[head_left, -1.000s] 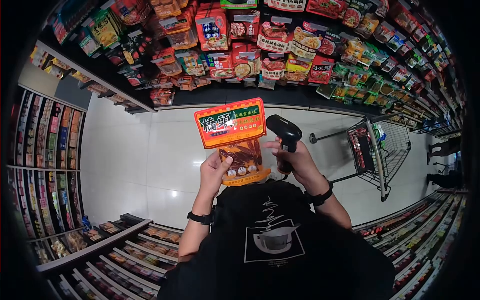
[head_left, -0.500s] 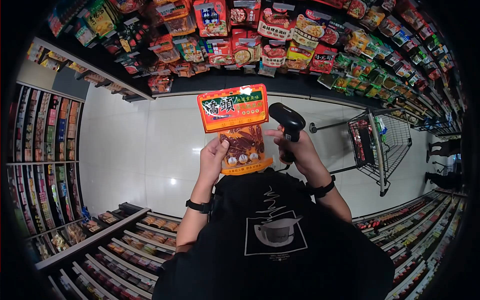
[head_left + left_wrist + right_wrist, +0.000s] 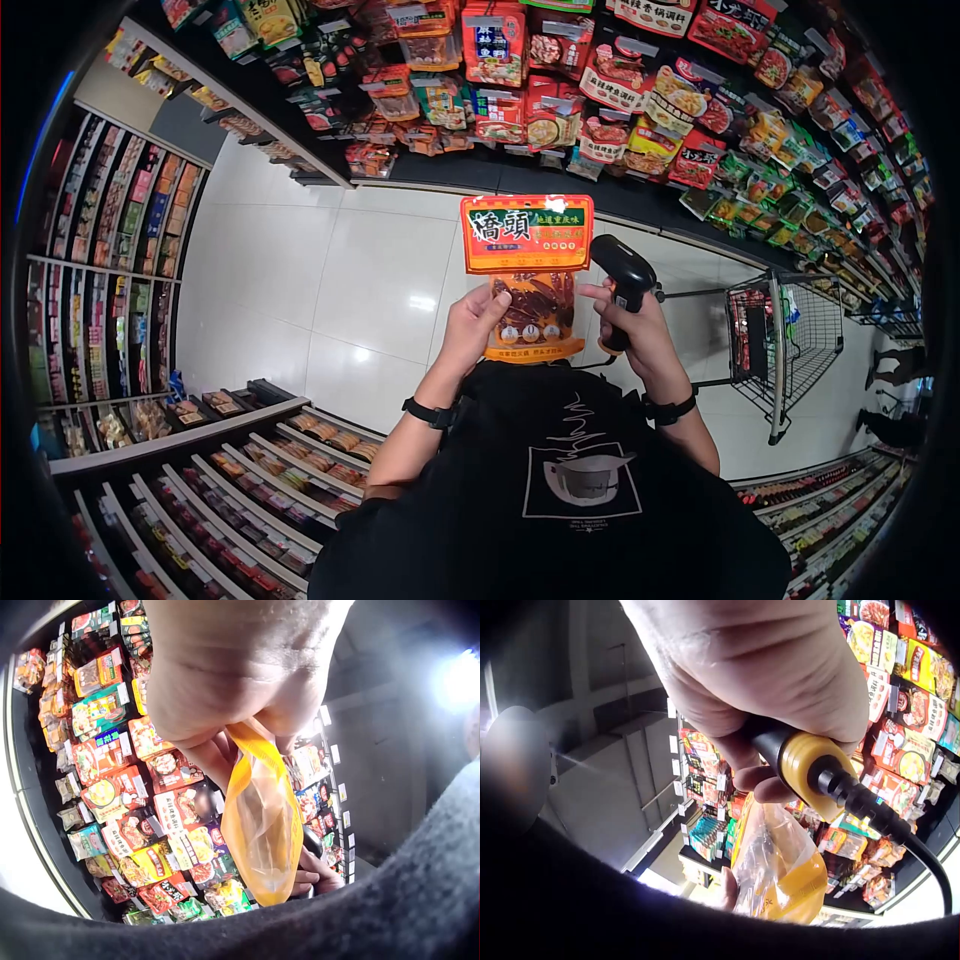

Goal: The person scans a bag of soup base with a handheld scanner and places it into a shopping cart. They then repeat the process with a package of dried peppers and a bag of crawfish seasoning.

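A red and orange food packet is held upright before the chest, its clear lower part showing dark red contents. My left hand pinches its left edge, thumb on the front; in the left wrist view the hand grips the yellow packet edge. My right hand curls round the handle of a black handheld scanner, a finger pointing toward the packet's right edge. In the right wrist view a cable leaves the yellow-ringed handle end, with the packet beyond.
Hanging seasoning packets fill the rack ahead. A wire shopping cart stands on the pale tiled floor at the right. Stocked shelves line the left side, with more shelving behind. Part of another person shows far right.
The head view has shifted, so the packet, hands and racks appear further right. Both hands keep their hold, and the scanner stays beside the packet.
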A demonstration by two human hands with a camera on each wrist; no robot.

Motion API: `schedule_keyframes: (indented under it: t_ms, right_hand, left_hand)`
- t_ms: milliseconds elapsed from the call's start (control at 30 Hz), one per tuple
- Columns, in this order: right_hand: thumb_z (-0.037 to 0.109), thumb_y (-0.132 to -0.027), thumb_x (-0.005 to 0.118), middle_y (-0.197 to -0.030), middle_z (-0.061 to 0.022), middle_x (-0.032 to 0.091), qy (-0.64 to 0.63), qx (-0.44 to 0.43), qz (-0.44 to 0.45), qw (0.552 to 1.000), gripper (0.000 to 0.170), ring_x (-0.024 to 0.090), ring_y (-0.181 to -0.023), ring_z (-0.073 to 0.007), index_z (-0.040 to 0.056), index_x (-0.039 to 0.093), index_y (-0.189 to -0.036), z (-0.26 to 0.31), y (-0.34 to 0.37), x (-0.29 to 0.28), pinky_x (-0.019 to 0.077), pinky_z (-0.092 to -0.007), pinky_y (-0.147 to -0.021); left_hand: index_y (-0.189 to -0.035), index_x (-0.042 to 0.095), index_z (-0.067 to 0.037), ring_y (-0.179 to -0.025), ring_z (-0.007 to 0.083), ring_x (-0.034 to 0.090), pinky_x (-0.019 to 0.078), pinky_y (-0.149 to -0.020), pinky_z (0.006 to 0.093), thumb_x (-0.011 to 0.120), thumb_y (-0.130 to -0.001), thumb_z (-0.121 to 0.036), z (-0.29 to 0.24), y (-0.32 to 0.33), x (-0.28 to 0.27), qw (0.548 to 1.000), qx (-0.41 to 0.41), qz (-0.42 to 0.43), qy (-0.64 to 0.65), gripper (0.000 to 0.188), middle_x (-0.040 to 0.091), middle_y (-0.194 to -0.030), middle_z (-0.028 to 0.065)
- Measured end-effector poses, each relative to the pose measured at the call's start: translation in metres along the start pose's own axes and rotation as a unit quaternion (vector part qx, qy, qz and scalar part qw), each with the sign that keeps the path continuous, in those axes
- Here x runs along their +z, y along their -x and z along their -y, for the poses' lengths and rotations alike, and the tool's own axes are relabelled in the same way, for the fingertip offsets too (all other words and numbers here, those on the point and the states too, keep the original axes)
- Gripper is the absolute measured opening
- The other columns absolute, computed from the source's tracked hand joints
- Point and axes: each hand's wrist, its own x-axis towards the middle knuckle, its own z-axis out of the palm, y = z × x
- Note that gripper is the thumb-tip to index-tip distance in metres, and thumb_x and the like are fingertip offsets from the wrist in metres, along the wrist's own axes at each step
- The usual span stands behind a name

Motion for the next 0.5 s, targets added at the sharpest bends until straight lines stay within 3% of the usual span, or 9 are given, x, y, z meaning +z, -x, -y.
schedule_keyframes:
  t_ms: [500]
  right_hand:
    - [-0.001, -0.098, 0.069, -0.126, -0.0164, 0.076, 0.007, 0.006, 0.001, 1.000, 0.029, 0.062, -0.070, -0.0071, 0.0042, 0.056, -0.123, 0.0038, -0.0077, 0.0033, 0.0524, -0.0241, -0.065]
  left_hand:
    - [-0.141, 0.064, 0.005, -0.113, 0.0133, 0.070, 0.0542, -0.101, 0.0299, 0.063, -0.111, -0.027, 0.0032, -0.0043, -0.0016, 1.000, 0.002, -0.015, 0.012, 0.044, 0.075, -0.128, 0.0106]
